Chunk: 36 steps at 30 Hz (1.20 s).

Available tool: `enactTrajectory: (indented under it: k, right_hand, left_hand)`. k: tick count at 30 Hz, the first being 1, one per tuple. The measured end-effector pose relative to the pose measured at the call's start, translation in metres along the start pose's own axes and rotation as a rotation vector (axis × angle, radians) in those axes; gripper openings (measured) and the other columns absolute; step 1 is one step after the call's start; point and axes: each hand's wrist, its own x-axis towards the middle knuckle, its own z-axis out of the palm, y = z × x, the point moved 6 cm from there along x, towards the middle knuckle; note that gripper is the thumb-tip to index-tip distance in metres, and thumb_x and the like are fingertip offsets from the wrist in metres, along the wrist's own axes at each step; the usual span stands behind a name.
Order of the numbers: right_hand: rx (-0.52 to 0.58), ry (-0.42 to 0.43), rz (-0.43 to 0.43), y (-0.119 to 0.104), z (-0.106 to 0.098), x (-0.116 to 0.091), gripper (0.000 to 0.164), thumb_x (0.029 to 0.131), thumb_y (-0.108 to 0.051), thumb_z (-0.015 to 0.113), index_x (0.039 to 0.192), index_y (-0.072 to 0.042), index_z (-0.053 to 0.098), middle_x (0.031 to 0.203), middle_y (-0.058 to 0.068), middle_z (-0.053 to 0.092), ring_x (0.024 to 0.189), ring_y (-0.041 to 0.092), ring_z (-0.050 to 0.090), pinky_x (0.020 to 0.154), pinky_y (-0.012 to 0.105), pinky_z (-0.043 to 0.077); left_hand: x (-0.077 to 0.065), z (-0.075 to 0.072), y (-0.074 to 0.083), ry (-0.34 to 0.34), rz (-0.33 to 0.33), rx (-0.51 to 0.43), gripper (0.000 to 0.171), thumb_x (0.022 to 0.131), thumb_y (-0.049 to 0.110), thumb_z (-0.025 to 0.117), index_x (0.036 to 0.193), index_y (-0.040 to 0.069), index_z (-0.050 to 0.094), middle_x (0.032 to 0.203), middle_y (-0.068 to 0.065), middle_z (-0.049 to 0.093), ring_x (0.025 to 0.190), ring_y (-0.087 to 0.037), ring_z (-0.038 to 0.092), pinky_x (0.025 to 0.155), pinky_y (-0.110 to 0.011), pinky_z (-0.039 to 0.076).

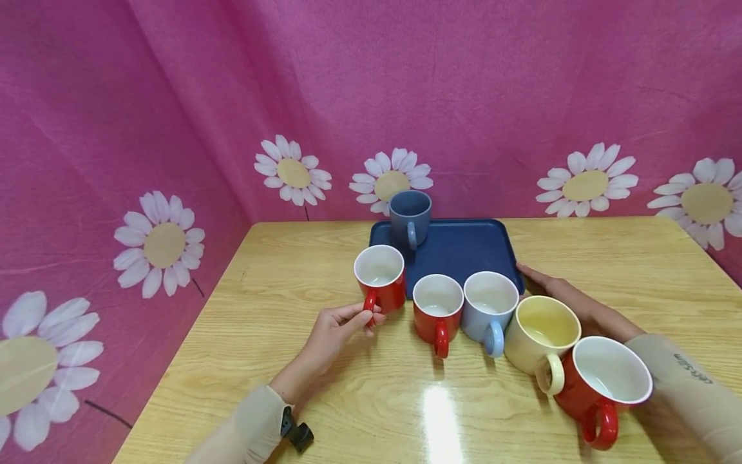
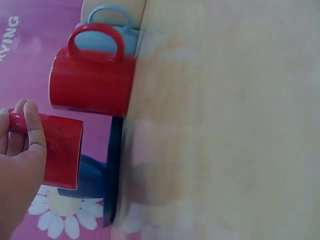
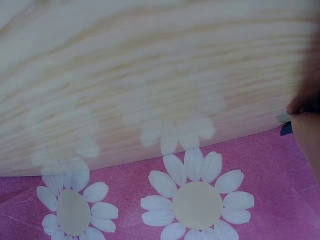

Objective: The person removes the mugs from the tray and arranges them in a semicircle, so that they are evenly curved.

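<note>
My left hand (image 1: 333, 335) pinches the handle of a red mug (image 1: 390, 293) with a white inside. In the left wrist view this mug (image 2: 62, 150) is held up off the table, next to the tray's near left corner. A slate-blue mug (image 1: 410, 216) stands upright on the left end of the dark blue tray (image 1: 464, 248). My right hand (image 1: 570, 299) reaches past the row of mugs, its extended fingers touching the tray's right edge. Its thumb is hidden behind the mugs in the head view.
In front of the tray, a second red mug (image 1: 429, 325), a light blue mug (image 1: 481, 319), a yellow mug (image 1: 530, 348) and a larger-looking red mug (image 1: 580, 386) form a slanting row, handles toward me. A pink flowered cloth (image 1: 464, 96) hangs behind the wooden table (image 1: 278, 277).
</note>
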Motion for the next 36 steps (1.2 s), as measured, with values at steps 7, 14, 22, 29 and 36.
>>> enactTrajectory:
  k: [7, 14, 22, 29, 36]
  right_hand:
    - [-0.009, 0.007, 0.004, 0.002, -0.001, 0.001, 0.078, 0.099, -0.025, 0.056, 0.158, -0.013, 0.005, 0.164, 0.02, 0.004, 0.149, 0.046, 0.002, 0.108, 0.002, 0.025]
    - [-0.012, 0.002, -0.009, 0.001, -0.001, 0.001, 0.08, 0.099, -0.022, 0.057, 0.158, -0.011, 0.005, 0.163, 0.024, 0.005, 0.147, 0.05, 0.006, 0.094, -0.005, 0.029]
    - [0.006, -0.004, -0.001, 0.002, -0.001, 0.002, 0.081, 0.099, -0.024, 0.057, 0.158, -0.01, 0.004, 0.163, 0.023, 0.004, 0.147, 0.05, 0.006, 0.093, -0.005, 0.032]
    - [-0.015, -0.006, 0.01, 0.002, 0.0, 0.0, 0.082, 0.098, -0.026, 0.058, 0.158, -0.011, 0.005, 0.163, 0.024, 0.004, 0.148, 0.05, 0.005, 0.105, 0.004, 0.031]
    - [-0.034, 0.019, -0.017, 0.002, -0.002, 0.001, 0.079, 0.099, -0.023, 0.057, 0.158, -0.01, 0.007, 0.163, 0.025, 0.005, 0.147, 0.05, 0.005, 0.094, -0.006, 0.026]
  left_hand:
    - [-0.012, 0.005, -0.013, -0.014, -0.068, -0.098, 0.038, 0.094, 0.024, 0.065, 0.118, -0.006, 0.067, 0.101, -0.005, 0.076, 0.082, -0.013, 0.065, 0.081, -0.019, 0.057]
    - [-0.023, 0.012, -0.022, -0.069, -0.122, -0.195, 0.044, 0.092, 0.018, 0.067, 0.123, -0.013, 0.061, 0.103, -0.004, 0.077, 0.083, -0.01, 0.069, 0.082, -0.023, 0.061]
    - [-0.032, 0.024, -0.024, -0.146, -0.082, -0.181, 0.044, 0.092, 0.016, 0.067, 0.123, -0.015, 0.06, 0.12, -0.034, 0.063, 0.097, -0.016, 0.072, 0.085, -0.03, 0.062]
    - [-0.039, 0.032, -0.024, -0.184, -0.068, -0.169, 0.044, 0.092, 0.014, 0.067, 0.123, -0.016, 0.059, 0.121, -0.037, 0.061, 0.097, -0.017, 0.073, 0.086, -0.031, 0.061]
    - [-0.044, 0.036, -0.026, -0.176, -0.117, -0.14, 0.044, 0.091, 0.017, 0.068, 0.124, -0.011, 0.061, 0.122, -0.029, 0.065, 0.097, -0.025, 0.074, 0.09, -0.032, 0.06]
